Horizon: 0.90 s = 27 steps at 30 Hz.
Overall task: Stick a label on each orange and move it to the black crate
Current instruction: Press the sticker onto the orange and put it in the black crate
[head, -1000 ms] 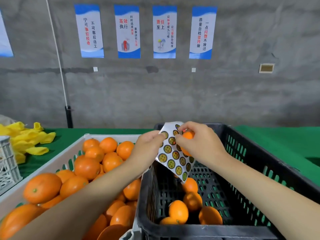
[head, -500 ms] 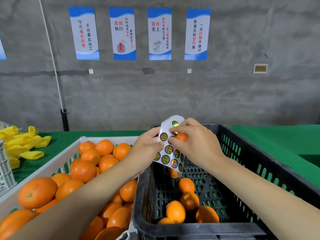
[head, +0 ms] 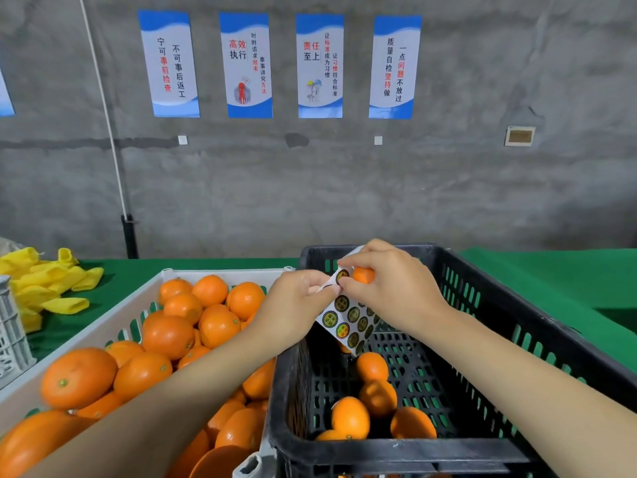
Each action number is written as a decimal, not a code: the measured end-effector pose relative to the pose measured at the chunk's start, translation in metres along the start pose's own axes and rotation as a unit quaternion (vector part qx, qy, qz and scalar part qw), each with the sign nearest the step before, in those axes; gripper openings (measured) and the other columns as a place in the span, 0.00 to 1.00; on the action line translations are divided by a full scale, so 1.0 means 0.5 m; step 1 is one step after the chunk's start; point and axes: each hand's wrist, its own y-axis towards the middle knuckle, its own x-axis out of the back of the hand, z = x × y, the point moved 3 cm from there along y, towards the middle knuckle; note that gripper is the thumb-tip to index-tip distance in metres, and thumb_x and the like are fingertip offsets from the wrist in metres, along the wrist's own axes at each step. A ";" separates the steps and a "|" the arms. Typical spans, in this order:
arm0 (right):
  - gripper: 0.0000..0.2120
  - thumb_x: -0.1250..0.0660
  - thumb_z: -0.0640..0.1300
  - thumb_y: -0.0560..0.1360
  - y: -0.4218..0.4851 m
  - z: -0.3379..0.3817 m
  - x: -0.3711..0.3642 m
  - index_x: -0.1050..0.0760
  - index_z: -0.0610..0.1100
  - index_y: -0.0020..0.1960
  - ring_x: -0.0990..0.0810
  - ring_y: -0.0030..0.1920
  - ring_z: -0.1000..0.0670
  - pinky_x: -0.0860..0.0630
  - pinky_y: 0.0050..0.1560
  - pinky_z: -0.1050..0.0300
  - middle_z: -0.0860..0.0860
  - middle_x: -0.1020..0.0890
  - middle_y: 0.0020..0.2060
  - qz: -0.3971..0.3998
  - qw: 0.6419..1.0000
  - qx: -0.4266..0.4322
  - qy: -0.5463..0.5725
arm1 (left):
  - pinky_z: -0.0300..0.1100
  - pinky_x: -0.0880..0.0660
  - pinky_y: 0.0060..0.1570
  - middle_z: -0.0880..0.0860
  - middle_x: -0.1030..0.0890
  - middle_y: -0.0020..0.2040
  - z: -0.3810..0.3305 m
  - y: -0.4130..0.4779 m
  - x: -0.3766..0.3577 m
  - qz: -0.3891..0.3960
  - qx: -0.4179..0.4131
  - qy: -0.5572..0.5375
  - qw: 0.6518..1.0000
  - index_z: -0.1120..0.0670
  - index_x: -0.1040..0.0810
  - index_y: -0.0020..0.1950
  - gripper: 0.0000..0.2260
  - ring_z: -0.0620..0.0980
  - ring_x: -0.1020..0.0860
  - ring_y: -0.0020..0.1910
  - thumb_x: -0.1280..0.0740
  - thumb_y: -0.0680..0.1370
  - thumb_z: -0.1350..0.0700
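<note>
Both hands meet above the black crate's [head: 537, 343] far left corner. My left hand [head: 296, 305] pinches the top of a white label sheet [head: 348, 322] that carries several round dark stickers and hangs down over the crate. My right hand [head: 389, 288] grips a small orange [head: 363, 274] in its curled fingers, and its fingertips touch the sheet's upper edge next to my left thumb. Several oranges [head: 374, 395] lie on the crate's floor. To the left stands the white crate [head: 103, 326], heaped with oranges [head: 172, 334].
The crates stand on a green-covered table [head: 551, 281]. Yellow foam nets [head: 44, 284] lie at the far left beside a grey-white basket [head: 12, 336]. A concrete wall with several posters [head: 248, 63] rises behind; a black post [head: 129, 236] stands at the table's back.
Both hands have bent the sheet's top over, so less of it shows above the fingers. My right fingertips moved down to the sheet's edge beside my left thumb.
</note>
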 end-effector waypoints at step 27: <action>0.04 0.29 0.54 0.74 -0.005 0.006 -0.002 0.18 0.57 0.47 0.23 0.48 0.54 0.23 0.46 0.51 0.58 0.22 0.47 -0.046 0.996 -0.008 0.072 | 0.47 0.20 0.54 0.52 0.13 0.45 0.004 0.008 -0.003 -0.012 0.107 -0.124 0.986 0.49 0.15 0.47 0.14 0.53 0.16 0.50 0.40 0.83 0.59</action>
